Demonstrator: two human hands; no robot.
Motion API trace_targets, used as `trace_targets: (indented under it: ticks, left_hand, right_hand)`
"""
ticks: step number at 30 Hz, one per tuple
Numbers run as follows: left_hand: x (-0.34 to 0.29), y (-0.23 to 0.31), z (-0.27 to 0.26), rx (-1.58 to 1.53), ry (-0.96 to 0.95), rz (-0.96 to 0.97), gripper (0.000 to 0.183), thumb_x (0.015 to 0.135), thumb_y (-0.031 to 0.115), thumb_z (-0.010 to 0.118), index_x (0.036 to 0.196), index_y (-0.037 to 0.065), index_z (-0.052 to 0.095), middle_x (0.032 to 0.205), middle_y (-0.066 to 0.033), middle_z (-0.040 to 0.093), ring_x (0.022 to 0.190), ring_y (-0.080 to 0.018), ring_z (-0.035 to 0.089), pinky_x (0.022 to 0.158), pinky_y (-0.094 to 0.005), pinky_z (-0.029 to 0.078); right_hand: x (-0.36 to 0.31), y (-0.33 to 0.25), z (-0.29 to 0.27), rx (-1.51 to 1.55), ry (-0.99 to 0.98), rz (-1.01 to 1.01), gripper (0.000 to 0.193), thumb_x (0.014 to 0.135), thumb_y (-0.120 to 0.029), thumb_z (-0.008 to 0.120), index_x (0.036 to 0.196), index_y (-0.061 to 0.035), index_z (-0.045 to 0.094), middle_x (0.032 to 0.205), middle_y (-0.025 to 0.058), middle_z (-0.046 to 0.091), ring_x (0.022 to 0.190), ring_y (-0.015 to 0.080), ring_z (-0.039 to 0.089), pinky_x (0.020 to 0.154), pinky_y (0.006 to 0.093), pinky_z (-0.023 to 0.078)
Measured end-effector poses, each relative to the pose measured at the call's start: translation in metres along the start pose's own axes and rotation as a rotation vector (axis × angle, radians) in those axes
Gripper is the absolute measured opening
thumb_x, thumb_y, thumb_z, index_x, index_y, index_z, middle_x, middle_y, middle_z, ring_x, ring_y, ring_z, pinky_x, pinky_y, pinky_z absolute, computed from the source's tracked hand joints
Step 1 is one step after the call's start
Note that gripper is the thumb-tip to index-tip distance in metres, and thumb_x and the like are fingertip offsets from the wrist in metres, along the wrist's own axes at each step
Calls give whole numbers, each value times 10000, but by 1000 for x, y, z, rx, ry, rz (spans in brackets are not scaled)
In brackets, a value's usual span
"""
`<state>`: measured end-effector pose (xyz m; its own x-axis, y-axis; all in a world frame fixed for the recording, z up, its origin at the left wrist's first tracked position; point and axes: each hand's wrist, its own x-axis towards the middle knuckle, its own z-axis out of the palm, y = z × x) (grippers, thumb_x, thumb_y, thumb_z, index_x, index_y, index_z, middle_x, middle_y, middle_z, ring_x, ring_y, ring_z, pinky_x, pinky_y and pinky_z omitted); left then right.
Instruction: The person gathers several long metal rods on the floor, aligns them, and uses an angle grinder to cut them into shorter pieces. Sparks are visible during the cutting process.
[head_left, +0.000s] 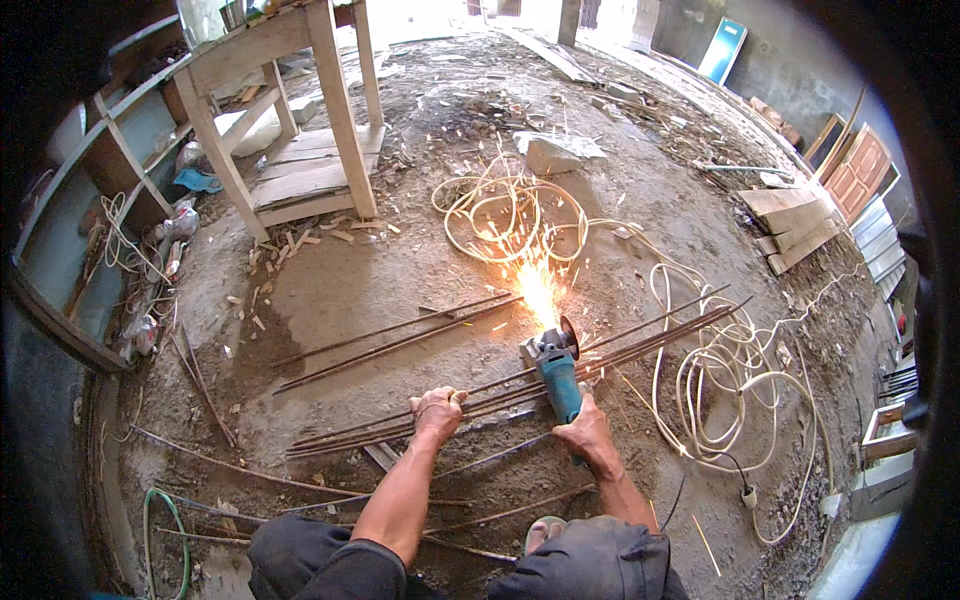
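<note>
My right hand (pixel 588 436) is wrapped round the body of a teal angle grinder (pixel 560 385). Its cutting disc (pixel 570 338) meets the bundle of thin, rusty steel rods (pixel 650 340), and bright sparks (pixel 538 285) spray away from it toward the far side. Left of the grinder, my left hand (pixel 437 412) closes on the rods (pixel 370 436) and presses them low over the ground. Several shorter rods (pixel 400 345) lie just beyond, roughly parallel to the bundle. The exact point of contact is hidden by the grinder head and glare.
Pale cable coils (pixel 720 400) lie at the right, and a looped hose (pixel 460 225) sits in the sparks' path. A wooden table (pixel 255 60) stands far left. Beyond the hose rests a concrete block (pixel 553 157). Loose rods (pixel 260 467) cross the dirt near my knees.
</note>
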<state>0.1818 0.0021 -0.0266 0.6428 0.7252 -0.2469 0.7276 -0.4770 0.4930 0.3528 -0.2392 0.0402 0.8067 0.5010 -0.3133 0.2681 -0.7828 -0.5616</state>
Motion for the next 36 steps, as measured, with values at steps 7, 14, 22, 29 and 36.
trace_targets:
  ticks: [7,14,22,29,36]
  left_hand:
    - [1,-4,2,-49,23,32,301,975,409,581,983,170,765,1078,-104,739,1086,-307,659,960,-482,376]
    - [1,-4,4,-48,44,43,306,970,411,588,977,162,766,1065,-103,743,1071,-301,665,954,-465,389]
    - [2,-4,4,-29,12,25,324,981,422,570,1001,163,763,1075,-97,741,1090,-304,659,955,-473,388]
    - [3,-5,7,-21,16,11,330,985,429,566,1003,157,752,1094,-101,731,1113,-310,647,975,-486,378]
    - [3,-6,8,-27,29,5,319,979,416,583,998,146,752,1084,-109,735,1106,-309,649,986,-481,367]
  right_hand:
    - [0,2,0,-46,-20,47,860,622,-267,849,1353,15,496,1055,298,706,1009,453,698,897,485,558]
    - [3,-3,-2,-27,1,14,860,610,-265,845,1346,20,504,1058,299,705,1014,448,697,900,479,558]
    - [7,-13,-8,14,1,3,789,609,-261,834,1286,18,540,1043,280,712,998,433,703,900,468,561]
    - [4,-7,-5,13,4,-34,797,619,-267,840,1291,29,528,1036,284,712,990,438,703,899,473,561]
    - [0,-5,-6,-70,-21,38,922,618,-271,849,1396,27,455,1061,289,710,1013,442,699,903,473,563]
